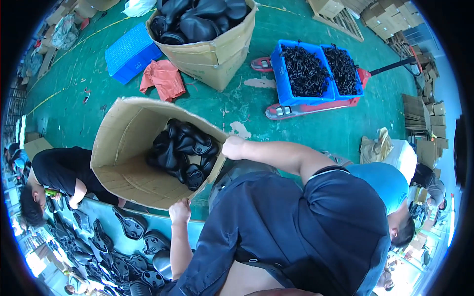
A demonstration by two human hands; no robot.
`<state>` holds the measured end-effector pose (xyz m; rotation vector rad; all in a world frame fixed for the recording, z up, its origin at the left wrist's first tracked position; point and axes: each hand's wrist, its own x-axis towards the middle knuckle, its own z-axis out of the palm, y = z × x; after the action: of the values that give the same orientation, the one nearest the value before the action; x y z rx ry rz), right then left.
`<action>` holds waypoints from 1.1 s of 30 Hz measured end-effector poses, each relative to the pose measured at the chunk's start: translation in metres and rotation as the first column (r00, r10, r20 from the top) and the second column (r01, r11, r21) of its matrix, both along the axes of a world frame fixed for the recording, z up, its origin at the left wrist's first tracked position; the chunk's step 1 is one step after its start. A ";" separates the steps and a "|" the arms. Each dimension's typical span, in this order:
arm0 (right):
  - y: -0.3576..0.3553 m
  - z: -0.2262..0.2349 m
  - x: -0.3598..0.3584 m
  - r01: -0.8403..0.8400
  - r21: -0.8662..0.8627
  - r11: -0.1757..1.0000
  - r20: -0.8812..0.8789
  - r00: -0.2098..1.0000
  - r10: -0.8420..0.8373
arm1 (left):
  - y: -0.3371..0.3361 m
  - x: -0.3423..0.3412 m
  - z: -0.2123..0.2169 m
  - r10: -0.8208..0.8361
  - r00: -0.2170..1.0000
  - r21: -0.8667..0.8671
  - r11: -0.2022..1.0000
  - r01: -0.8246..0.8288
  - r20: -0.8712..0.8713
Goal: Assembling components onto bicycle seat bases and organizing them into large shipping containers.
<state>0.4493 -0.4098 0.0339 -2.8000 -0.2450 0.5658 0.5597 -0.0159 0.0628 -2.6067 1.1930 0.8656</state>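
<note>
— Your dark shirt [296, 222] fills the bottom. Hands?
— Your left hand [180, 212] is clamped on the cardboard box [123, 143] at its lower edge. Your right hand [233, 147] is closed over its rim.
— Box?
— Tilted, held above the table [197, 229], with black saddles [182, 150] heaped inside.

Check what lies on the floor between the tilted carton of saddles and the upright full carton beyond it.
In the head view, a crumpled orange-red cloth lies on the green floor between the tilted carton and the upright carton.
</note>
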 end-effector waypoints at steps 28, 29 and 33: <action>-0.090 0.021 0.035 0.781 0.487 0.392 -0.359 0.588 -0.725 | -0.029 0.059 0.007 0.053 0.992 -0.043 0.998 -0.048 0.112; -0.081 0.017 0.041 0.776 0.496 0.389 -0.283 0.568 -0.773 | -0.027 0.056 0.001 0.080 0.991 -0.055 0.996 -0.075 0.111; -0.086 -0.027 0.073 0.803 0.319 0.504 -0.095 0.556 -0.826 | -0.005 0.103 -0.018 0.151 0.984 -0.060 0.988 -0.145 0.094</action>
<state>0.5227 -0.4962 0.0073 -2.2151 0.8837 0.1470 0.6622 -0.0205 0.0449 -2.7741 1.0213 0.7291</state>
